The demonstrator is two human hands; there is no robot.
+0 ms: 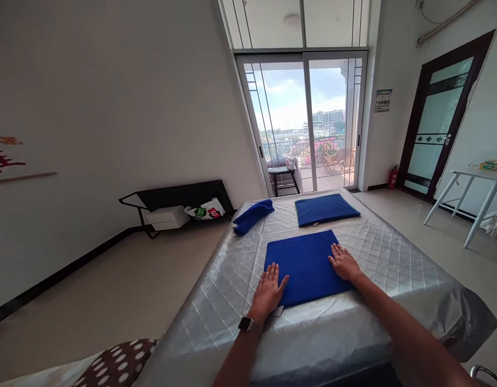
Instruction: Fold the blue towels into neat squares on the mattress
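Observation:
A blue folded cloth (307, 269) lies flat in a neat rectangle on the silver quilted cover (232, 279). On its left edge rests my left hand (269, 290), fingers stretched out and thumb apart; a watch is on that wrist. My right hand (344, 262) lies flat along the cloth's right edge, fingers extended. Neither hand grips anything. A small white tag (278, 311) pokes out at the near left corner. Beyond it lies another flat folded blue cloth (326, 209), and to the left a crumpled blue cloth (253, 216).
A black bench (184, 196) with a white box (167, 217) and a printed bag stands by the left wall. Glass sliding doors (308, 123) are ahead. At right stand a white table (480, 172) and a fire extinguisher (392, 177). Brown dotted fabric (119, 363) is at lower left.

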